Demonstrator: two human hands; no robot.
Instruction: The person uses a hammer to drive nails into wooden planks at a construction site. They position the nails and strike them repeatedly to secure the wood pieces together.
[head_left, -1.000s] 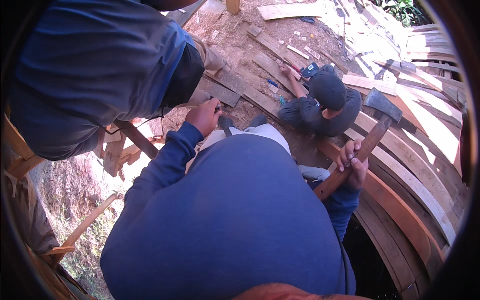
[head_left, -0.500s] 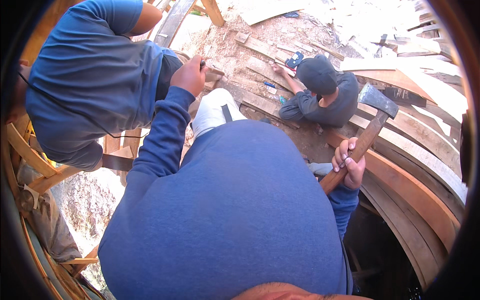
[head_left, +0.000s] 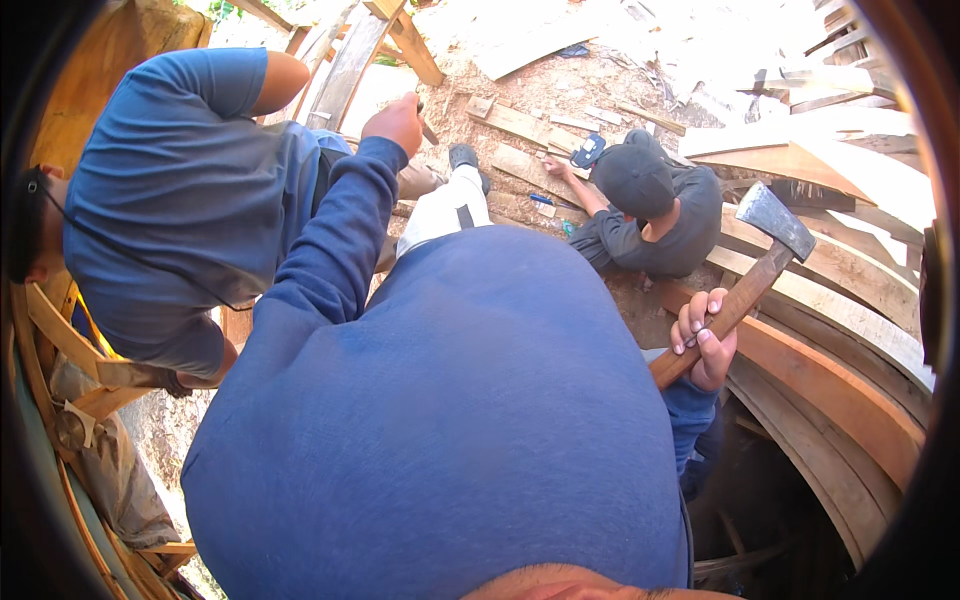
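My right hand (head_left: pixel 705 338) is wrapped around the wooden handle of a hatchet (head_left: pixel 748 285), its grey steel head raised toward the upper right. Stretched out ahead, my left hand (head_left: pixel 393 127) is closed on a small thin object (head_left: pixel 429 130) with a dark end; its kind is too small to make out. That hand is beside the co-worker in a blue shirt (head_left: pixel 180 190) and clear of the boards below. The lower end of the hatchet handle is close to my blue sweater (head_left: pixel 440 400).
A second co-worker in a dark cap (head_left: pixel 634 178) crouches ahead among planks (head_left: pixel 520 122) and wood chips. Long curved timbers (head_left: pixel 820 370) run along my right, above a dark gap (head_left: pixel 760 500). At far left are wooden frame pieces (head_left: pixel 60 330). My shoe (head_left: pixel 463 156) shows ahead.
My left arm has reached farther ahead, and the thin object shows more clearly. The hatchet has shifted slightly right and down in view. The blue-shirted co-worker's head has come into view.
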